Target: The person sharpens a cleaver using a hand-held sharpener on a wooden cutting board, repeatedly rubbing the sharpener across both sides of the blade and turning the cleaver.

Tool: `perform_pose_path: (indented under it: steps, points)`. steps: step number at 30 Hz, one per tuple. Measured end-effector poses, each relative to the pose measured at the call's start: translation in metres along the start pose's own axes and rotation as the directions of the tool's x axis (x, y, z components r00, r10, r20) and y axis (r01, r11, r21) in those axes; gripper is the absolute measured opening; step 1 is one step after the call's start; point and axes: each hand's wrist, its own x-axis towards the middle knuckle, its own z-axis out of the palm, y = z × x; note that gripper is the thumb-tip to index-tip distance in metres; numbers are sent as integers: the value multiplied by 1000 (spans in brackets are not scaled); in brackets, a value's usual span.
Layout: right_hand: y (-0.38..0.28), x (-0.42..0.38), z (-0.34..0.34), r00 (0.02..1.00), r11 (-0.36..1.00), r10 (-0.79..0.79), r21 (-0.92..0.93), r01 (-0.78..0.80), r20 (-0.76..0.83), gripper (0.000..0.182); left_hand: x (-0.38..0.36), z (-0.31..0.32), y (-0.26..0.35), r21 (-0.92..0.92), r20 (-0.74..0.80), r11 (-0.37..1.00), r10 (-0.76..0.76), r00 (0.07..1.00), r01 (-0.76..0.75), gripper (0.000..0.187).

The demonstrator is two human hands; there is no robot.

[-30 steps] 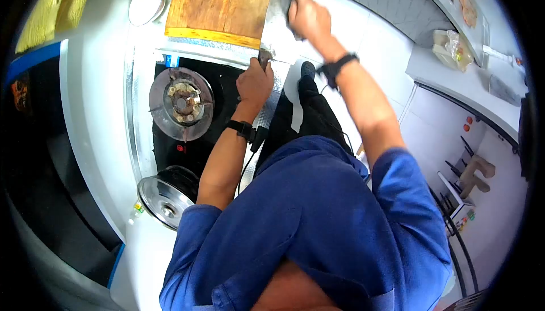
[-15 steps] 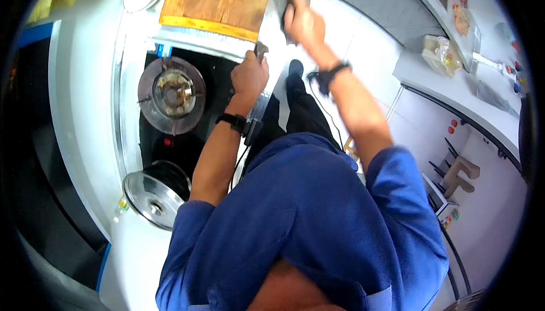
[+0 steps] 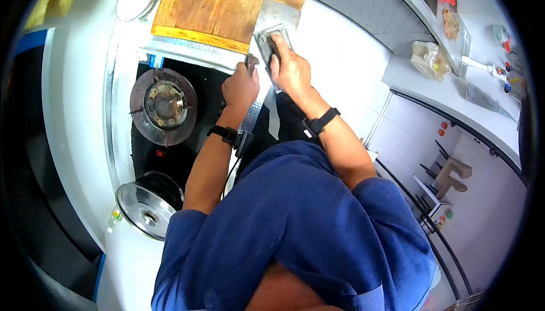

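My left hand (image 3: 240, 88) is closed round a small dark handle (image 3: 251, 63) just below the yellow edge of the wooden board (image 3: 233, 4). My right hand (image 3: 290, 72) presses on a flat grey rectangular tool (image 3: 265, 39), its fingers wrapped over the dark grip on top. Beneath that tool a grey metal sheet or blade (image 3: 280, 14) shows at the board's right side. Whether the handle in my left hand joins this metal piece cannot be made out.
To the left is a gas burner (image 3: 166, 106) on a black hob, with a lidded pot (image 3: 149, 209) below it. A white round lid (image 3: 135, 0) lies at the upper left. A counter with a plastic container (image 3: 430, 61) runs along the right.
My right hand has come down and left with the flat tool, nearer to my left hand. The metal piece beside the board now shows more clearly. The view has shifted slightly.
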Motion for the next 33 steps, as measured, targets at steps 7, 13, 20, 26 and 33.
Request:
perform_pose_path:
  steps: [7, 13, 20, 26, 33]
  points:
    - [26, 104, -7, 986, 990, 111, -72, -120, -120, 35, -7, -2, 0, 26, -15, 999, 24, 1000, -23, 37]
    - [11, 31, -3, 998, 999, 47, 28, -46, -39, 43, 2, -6, 2, 27, 10, 1000, 9, 1000, -10, 37]
    - [19, 49, -5, 991, 998, 70, 11, -70, -115, 44, 4, -2, 0, -17, -24, 999, 33, 999, -33, 37]
    - [29, 86, -9, 991, 994, 86, -56, -93, -104, 40, 1, -1, -1, -6, 21, 1000, 9, 1000, -9, 38]
    - [6, 18, -1, 990, 997, 74, 34, -71, -122, 49, 2, -1, -2, -44, 16, 999, 2, 1000, -1, 37]
